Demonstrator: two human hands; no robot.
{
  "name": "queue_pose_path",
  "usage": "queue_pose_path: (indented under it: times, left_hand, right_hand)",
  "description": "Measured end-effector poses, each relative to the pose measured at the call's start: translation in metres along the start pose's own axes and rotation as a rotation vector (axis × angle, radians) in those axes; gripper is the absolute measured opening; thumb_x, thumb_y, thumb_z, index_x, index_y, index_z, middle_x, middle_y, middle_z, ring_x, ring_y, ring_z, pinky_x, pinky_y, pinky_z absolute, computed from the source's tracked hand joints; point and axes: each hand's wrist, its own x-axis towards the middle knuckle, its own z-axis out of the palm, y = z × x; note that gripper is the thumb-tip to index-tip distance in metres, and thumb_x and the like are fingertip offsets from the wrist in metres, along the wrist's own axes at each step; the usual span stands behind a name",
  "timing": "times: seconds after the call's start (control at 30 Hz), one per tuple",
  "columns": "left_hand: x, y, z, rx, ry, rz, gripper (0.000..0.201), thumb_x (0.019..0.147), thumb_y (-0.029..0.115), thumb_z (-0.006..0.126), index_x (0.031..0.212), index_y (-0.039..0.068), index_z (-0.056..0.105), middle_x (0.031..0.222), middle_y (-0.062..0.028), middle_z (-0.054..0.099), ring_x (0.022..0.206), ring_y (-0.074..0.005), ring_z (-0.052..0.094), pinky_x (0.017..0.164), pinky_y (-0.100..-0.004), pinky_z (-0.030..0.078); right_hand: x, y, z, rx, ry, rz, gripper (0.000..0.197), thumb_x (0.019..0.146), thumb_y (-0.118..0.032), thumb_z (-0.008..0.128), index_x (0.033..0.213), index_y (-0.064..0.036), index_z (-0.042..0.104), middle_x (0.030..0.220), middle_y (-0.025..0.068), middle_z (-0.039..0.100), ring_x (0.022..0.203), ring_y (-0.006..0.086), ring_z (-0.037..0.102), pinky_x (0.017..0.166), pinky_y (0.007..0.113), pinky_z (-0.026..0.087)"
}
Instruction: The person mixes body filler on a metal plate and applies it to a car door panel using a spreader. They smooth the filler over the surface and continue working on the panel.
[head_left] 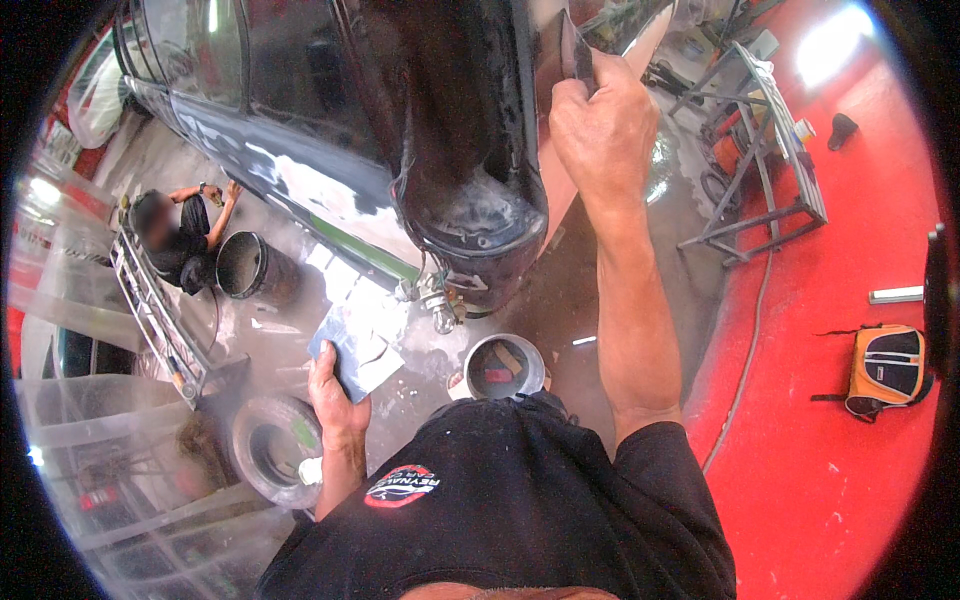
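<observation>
My left hand [338, 402] is closed on a flat, bluish-grey sheet [345, 345] with a pale lower part, held low beside the car. Stretched forward, my right hand [603, 125] grips a thin, dark grey flat piece [573, 48] upright against the car's pinkish-beige panel [556, 165]. Its exact kind is hard to make out, and my fingers partly cover it. Between my hands stands the rounded black end of the car body [475, 150], dusty and whitish at its lower corner. Loose lamp sockets with wires [438, 308] hang just below that corner.
A bucket [541, 368] holding several objects stands at my feet; a tyre [245, 455] lies at left. Further left, another person [185, 240] crouches by the car near a black bucket [262, 275]. A metal stand [770, 150], a hose [752, 350] and an orange-black backpack [886, 370] are at right.
</observation>
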Motion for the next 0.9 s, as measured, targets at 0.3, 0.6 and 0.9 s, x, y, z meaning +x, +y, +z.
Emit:
queue_pose_path:
  times: [0.3, 0.6, 0.9]
  left_hand:
    - [0.001, 0.001, 0.002, -0.004, -0.017, -0.011, 0.032, 0.103, 0.019, 0.052, 0.129, 0.001, 0.057, 0.120, -0.0114, 0.068, 0.105, -0.0253, 0.069, 0.093, -0.0419, 0.057]
    - [0.000, -0.001, -0.003, -0.013, -0.049, -0.023, 0.032, 0.104, 0.018, 0.050, 0.130, 0.000, 0.057, 0.123, -0.0117, 0.067, 0.108, -0.0253, 0.068, 0.096, -0.0413, 0.056]
    - [-0.004, -0.003, -0.003, -0.025, 0.009, -0.023, 0.033, 0.103, 0.019, 0.051, 0.129, -0.001, 0.058, 0.118, -0.0123, 0.069, 0.103, -0.0268, 0.070, 0.092, -0.0419, 0.057]
  right_hand:
    - [-0.033, -0.009, -0.020, 0.199, -0.036, -0.006, 0.032, 0.081, -0.005, 0.058, 0.110, 0.0027, 0.069, 0.097, 0.0251, 0.067, 0.089, 0.0442, 0.066, 0.081, 0.050, 0.052]
    - [0.020, 0.007, -0.002, -0.013, 0.089, -0.043, 0.025, 0.080, -0.012, 0.055, 0.095, 0.0047, 0.067, 0.085, 0.0306, 0.066, 0.086, 0.0512, 0.063, 0.078, 0.052, 0.050]
    - [0.010, -0.024, 0.001, -0.019, 0.073, -0.141, 0.030, 0.077, -0.007, 0.056, 0.102, 0.0031, 0.070, 0.089, 0.0282, 0.065, 0.086, 0.0457, 0.065, 0.080, 0.052, 0.052]
